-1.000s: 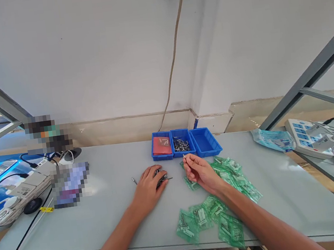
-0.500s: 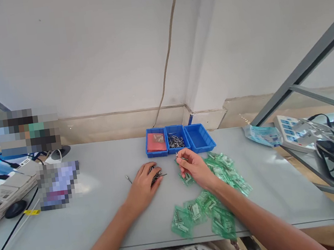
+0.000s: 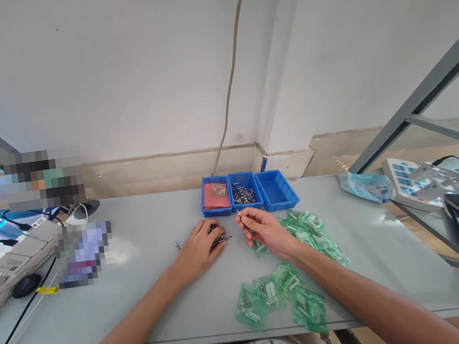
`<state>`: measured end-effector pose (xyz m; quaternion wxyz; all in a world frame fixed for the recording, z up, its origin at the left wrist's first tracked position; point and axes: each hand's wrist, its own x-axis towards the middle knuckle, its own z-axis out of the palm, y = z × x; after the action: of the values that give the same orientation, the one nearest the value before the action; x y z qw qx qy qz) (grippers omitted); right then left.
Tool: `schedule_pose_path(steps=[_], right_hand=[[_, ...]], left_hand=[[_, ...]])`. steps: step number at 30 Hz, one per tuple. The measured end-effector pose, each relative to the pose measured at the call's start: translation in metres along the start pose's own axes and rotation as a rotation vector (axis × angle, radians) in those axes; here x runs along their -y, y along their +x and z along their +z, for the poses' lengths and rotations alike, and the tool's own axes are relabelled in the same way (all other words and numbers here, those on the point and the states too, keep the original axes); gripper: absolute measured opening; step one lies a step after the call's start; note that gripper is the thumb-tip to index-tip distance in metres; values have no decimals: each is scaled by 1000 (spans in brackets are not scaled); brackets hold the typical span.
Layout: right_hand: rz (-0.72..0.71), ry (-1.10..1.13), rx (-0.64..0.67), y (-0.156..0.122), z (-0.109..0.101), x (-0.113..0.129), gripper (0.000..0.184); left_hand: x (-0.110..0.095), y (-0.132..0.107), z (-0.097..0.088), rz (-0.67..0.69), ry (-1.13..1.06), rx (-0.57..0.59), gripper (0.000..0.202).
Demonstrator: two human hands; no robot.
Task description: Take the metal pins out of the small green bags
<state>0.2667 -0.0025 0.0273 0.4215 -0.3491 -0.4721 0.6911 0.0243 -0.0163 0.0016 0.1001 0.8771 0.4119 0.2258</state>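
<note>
My left hand (image 3: pixel 201 248) lies on the grey table with its fingers curled over a small cluster of screw-like metal pieces (image 3: pixel 216 239). One thin piece sticks out beyond the fingertips. Another metal piece (image 3: pixel 176 245) lies loose left of that hand. Just in front of the blue bins, my right hand (image 3: pixel 265 231) pinches a small silver screw-like piece (image 3: pixel 239 214) between thumb and forefinger, upright above the table. Green bags (image 3: pixel 311 231) of metal parts lie beside and partly under my right hand. Several more green bags (image 3: pixel 249 306) are near the front edge.
Behind the hands are a blue bin with a red stack (image 3: pixel 216 198), one with metal pieces (image 3: pixel 243 194), and a bare blue bin (image 3: pixel 278 192). A power strip (image 3: pixel 409 182) and cables sit at the right, a phone-like item (image 3: pixel 85 253) at the left.
My right hand has shifted slightly left, and the small metal piece now shows more clearly at its fingertips. The left hand stays over the cluster. The view has moved slightly.
</note>
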Motion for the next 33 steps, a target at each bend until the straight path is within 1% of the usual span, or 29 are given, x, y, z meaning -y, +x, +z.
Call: schedule_pose_path(steps=[3,6,10,16,20,25,29,33], right_hand=[[-2,-16,8,2,1,1,32],[-20,-29,-18,4,-1,1,32],[-98,-65,-107,5,-6,-3,29],[-216,-273,-238,-1,-10,-6,24],[-246,-322,-292,-3,-10,-4,23],[-185,-258,-274,-3,-8,-3,26],[-128,-117,-209,-3,-8,-5,29],[-92,29,-180,-4,-8,-5,30]], left_hand=[[2,4,-2,19,14,-8,18],[3,5,-2,22,3,-39,17],[3,3,-1,19,3,-42,18],[3,0,0,6,14,-38,19],[4,0,-1,5,8,-43,19],[4,-1,-2,8,7,-55,19],[4,-2,-2,15,8,-65,19],[5,-2,-2,14,-3,-75,19]])
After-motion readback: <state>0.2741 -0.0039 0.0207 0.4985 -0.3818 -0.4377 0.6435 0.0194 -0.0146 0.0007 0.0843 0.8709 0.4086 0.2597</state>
